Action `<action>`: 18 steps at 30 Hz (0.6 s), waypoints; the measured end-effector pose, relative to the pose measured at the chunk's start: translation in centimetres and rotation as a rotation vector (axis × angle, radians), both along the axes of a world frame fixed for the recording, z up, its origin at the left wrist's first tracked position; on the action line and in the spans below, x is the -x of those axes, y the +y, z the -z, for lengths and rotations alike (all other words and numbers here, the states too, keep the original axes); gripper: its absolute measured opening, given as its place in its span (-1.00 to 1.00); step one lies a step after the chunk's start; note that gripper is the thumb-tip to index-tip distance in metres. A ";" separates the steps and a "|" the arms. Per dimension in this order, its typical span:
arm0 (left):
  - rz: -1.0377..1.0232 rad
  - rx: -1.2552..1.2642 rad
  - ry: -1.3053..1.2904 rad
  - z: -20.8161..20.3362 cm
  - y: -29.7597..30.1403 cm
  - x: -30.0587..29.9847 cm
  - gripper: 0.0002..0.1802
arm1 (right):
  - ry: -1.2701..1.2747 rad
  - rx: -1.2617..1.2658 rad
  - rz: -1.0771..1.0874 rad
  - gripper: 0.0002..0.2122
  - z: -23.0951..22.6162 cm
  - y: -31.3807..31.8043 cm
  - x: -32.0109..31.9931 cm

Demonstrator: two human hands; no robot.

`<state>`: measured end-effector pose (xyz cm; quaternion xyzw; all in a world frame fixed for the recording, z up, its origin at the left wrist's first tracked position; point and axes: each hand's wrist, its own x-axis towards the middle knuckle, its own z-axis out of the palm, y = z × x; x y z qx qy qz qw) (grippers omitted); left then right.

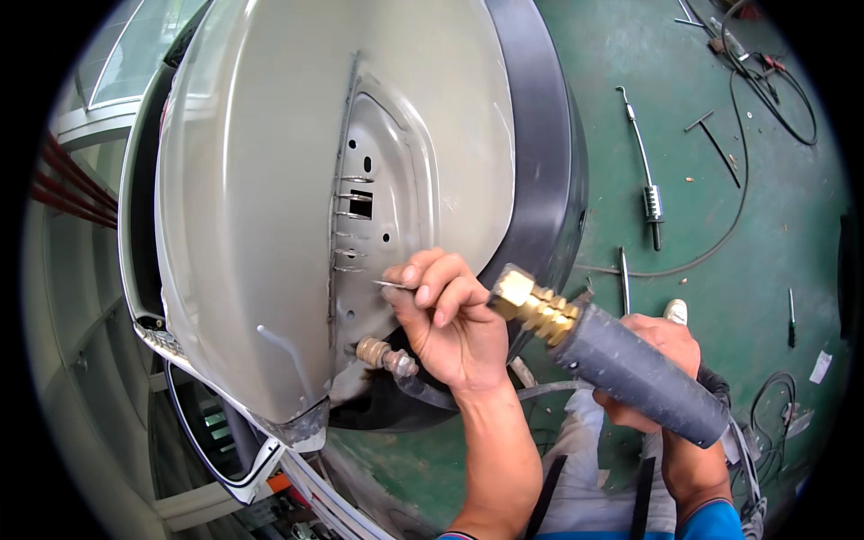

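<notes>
My left hand (461, 337) is pinched on a small thin metal ring (389, 284), seen nearly edge-on. It hovers over a recess in a beige car body panel (279, 180). Several similar metal rings (353, 213) stand in a row along the panel's seam, apart from my fingers. My right hand (661, 351) grips the black handle of a welding gun (648, 373). Its brass tip (531, 301) points up and left, beside my left hand and off the panel. Below my left hand, a copper-coloured clamp (373, 353) with a cable sits at the recess's lower end.
On the green floor (666, 54) lie a slide hammer (652, 207), a T-handled rod (717, 144), a metal bar (624, 281) and a thin tool (792, 317). Cables (742, 180) loop across the right side. A dark bumper (549, 126) edges the panel.
</notes>
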<state>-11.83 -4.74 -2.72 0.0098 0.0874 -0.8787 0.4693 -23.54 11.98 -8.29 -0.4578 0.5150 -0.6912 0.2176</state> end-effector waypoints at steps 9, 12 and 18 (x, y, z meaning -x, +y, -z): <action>0.041 0.098 0.054 0.0 -1.5 0.5 -0.90 | -0.092 0.096 -0.213 -0.69 -1.8 -3.3 0.4; -0.075 0.070 0.049 -0.5 -1.5 0.8 -0.87 | -0.072 0.100 -0.213 -0.70 -2.0 -4.4 0.1; -0.100 -0.006 0.078 -0.9 -2.1 0.9 -0.85 | -0.069 0.132 -0.242 -0.69 -1.9 -5.9 -0.5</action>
